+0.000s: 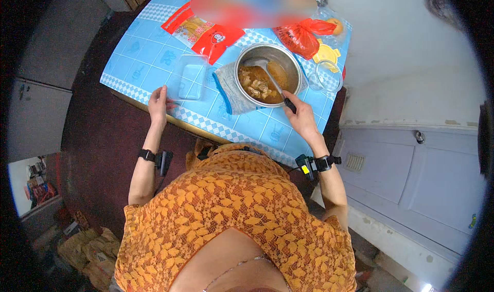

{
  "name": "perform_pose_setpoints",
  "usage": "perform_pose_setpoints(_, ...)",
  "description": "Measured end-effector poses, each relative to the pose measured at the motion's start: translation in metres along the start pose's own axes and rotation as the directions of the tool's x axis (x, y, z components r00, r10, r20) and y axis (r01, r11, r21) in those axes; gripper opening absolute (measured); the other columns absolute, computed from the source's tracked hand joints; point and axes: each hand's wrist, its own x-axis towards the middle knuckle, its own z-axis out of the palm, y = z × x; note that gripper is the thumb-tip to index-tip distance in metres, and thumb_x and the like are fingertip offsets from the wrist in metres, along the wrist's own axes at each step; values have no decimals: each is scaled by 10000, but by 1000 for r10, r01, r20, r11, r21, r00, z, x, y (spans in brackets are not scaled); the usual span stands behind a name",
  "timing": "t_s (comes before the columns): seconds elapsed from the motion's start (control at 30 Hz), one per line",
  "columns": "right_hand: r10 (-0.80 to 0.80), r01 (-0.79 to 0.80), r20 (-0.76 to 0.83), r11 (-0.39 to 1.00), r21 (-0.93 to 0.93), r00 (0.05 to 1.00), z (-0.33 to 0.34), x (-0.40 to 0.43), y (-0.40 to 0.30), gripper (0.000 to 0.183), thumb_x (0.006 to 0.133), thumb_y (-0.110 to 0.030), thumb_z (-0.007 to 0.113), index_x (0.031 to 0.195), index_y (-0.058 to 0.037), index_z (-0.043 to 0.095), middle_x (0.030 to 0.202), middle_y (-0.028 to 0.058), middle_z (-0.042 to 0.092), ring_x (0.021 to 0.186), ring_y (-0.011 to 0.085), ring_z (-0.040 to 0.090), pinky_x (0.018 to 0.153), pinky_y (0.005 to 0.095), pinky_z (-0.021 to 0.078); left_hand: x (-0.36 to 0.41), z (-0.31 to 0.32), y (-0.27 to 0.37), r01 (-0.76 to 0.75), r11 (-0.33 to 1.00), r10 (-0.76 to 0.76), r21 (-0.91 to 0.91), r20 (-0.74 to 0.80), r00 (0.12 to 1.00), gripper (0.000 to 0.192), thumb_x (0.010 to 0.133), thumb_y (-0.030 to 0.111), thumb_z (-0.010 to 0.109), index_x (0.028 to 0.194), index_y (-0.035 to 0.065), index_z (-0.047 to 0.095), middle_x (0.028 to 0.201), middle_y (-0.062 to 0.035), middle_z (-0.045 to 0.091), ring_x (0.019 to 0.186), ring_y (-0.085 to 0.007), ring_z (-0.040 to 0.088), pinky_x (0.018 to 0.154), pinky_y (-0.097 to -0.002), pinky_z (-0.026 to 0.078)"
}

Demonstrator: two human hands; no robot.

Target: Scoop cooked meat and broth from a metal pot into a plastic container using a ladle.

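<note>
My right hand (300,114) grips the black handle of a metal ladle (274,79). The ladle's bowl rests in a stainless steel pot (241,56) of brown broth (249,74) with pieces of meat (260,88). Under the pot lies a folded grey cloth (228,84) with blue edging. At the table's near left edge, my left hand (157,106) holds the near left corner of a clear rectangular plastic container (190,81), its thumb up at the rim. No food shows inside this container.
A blue tiled-pattern tablecloth (148,66) covers the table. Beyond the pot lie a red-and-clear food packet (202,31) and a tied red plastic bag (299,39). Right of the pot stand a round clear container (328,78) and a yellow lid (326,54). The table's far end is blurred.
</note>
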Motion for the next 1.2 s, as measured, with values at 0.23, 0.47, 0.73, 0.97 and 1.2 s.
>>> perform_pose_setpoints(0.23,2,30,175,983,-183,985,-37,-20,-26,511,759,-50,615,1254,-140,524,873,193,610,749,376,603,703,439,495,-36,33,28,-236,967,180,99,395,901,396,869,296,636,1135,16,550,901,-85,606,605,-133,565,492,-272,494)
perform_pose_setpoints(0.47,154,-102,152,948,-302,976,-62,-44,-31,511,772,-44,586,1267,-149,517,833,189,580,708,364,591,645,433,487,-83,134,58,457,882,-335,115,836,435,815,847,464,614,1337,-67,236,1101,-301,496,820,-350,649,655,-403,586)
perform_pose_setpoints(0.73,396,-399,54,899,179,917,-52,-58,-18,444,836,-51,555,1275,-56,496,882,89,639,565,88,404,529,252,378,-75,190,38,702,709,-449,69,812,373,437,935,125,412,1280,-108,279,1197,-360,443,984,-483,572,795,-521,550)
perform_pose_setpoints(0.97,507,-500,134,710,496,852,-51,-64,-5,445,839,-46,558,1279,-94,514,641,-25,432,519,71,367,470,244,314,-91,195,44,661,742,-386,-113,734,559,432,864,4,361,1279,-92,285,1179,-294,486,990,-433,588,772,-537,564)
perform_pose_setpoints(1.2,315,-313,40,906,284,948,-57,-45,-6,433,857,-75,548,1286,-79,491,669,34,510,536,107,422,507,269,364,-89,178,57,541,828,-301,-145,699,649,441,853,-5,355,1280,-92,286,1079,-281,557,824,-395,655,612,-462,608)
